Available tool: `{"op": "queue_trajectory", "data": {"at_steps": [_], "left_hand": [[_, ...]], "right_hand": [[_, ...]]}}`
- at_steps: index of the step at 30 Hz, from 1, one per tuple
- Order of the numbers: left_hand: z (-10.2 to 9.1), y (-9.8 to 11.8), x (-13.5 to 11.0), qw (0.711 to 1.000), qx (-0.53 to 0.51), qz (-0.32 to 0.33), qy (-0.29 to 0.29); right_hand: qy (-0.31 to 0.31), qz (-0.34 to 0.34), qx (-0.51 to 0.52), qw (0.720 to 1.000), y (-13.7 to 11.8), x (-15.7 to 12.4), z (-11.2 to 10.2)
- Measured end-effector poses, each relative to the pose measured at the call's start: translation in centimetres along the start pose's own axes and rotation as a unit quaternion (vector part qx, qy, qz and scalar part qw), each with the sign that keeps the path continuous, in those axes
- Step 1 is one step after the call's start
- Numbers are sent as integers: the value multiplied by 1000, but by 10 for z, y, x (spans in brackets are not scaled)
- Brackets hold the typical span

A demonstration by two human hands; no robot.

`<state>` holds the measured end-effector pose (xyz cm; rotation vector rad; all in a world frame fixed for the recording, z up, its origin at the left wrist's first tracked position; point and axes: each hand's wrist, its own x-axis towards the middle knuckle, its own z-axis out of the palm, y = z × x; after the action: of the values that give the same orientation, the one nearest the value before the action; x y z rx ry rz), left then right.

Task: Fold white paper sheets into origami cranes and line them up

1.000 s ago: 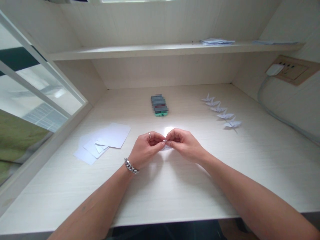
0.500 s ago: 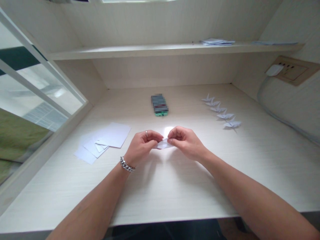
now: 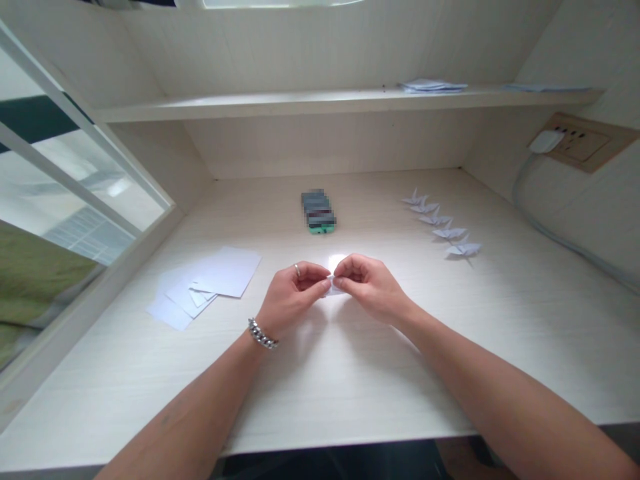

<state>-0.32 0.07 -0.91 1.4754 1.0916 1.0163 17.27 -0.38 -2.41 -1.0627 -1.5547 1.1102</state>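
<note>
Between my two hands, just above the middle of the desk, is a small folded piece of white paper [image 3: 334,290]. My left hand [image 3: 295,293], with a ring and a chain bracelet, pinches its left side between thumb and fingers. The thumb and fingers of my right hand [image 3: 369,283] pinch the right side, with the fingertips of both hands almost meeting. Most of the paper is hidden behind the fingers. Several folded paper cranes [image 3: 450,233] stand in a slanting row at the right, and loose white paper sheets [image 3: 233,270] overlap at the left.
A blurred dark object with a green end [image 3: 319,212] lies behind my hands. More papers [image 3: 434,86] rest on the shelf [image 3: 280,107] above. A white plug [image 3: 547,141] with its cable [image 3: 550,230] is at the right wall. A window frame [image 3: 100,140] borders the left.
My left hand has slid right, closer to my right hand, and its grip covers more of the folded paper. My right hand has barely moved.
</note>
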Motion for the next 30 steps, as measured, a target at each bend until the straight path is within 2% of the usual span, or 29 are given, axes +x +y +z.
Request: {"op": "queue_trajectory", "data": {"at_steps": [5,13,22,30], "left_hand": [[2,-5,-1,999,30,28,28],[2,-4,-3,998,45,51,6],[2,-3,-2,999,25,25,-4],[-1,3,-1,1000,-17,-7,9]], "right_hand": [[-17,2,-12,1000,1,1,0],[-16,2,-25,1000,5,0,4],[-26,17,-28,999,1,0,2],[-51,57,40,996,-2,1,-2]]}}
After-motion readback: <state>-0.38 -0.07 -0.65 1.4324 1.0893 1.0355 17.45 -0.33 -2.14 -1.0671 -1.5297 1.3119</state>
